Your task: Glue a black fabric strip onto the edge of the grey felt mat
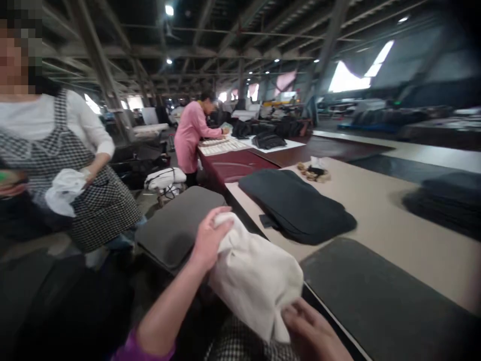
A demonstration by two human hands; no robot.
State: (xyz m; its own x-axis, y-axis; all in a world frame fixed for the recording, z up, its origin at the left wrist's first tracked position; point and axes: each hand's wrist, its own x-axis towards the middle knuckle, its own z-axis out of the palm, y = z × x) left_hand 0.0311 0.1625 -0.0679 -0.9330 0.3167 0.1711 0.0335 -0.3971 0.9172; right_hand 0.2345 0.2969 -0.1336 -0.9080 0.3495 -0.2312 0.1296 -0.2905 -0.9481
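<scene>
A bundle of white cloth [253, 273] is held up in front of me between both hands. My left hand [208, 240] grips its upper left end, with the fingers curled over the fabric. Down at the bottom edge, my right hand [313, 331] pinches the lower right end of the same cloth. Just beyond the bundle lies the corner of a long beige table [376, 220], and a grey padded board [176, 223] sits to its left.
A stack of dark fabric [296, 205] lies on the table, with a dark mat [387, 301] nearer me and more dark piles [447, 200] to the right. A person in a checked apron [71, 165] stands left holding white cloth. Another in pink [191, 135] works farther back.
</scene>
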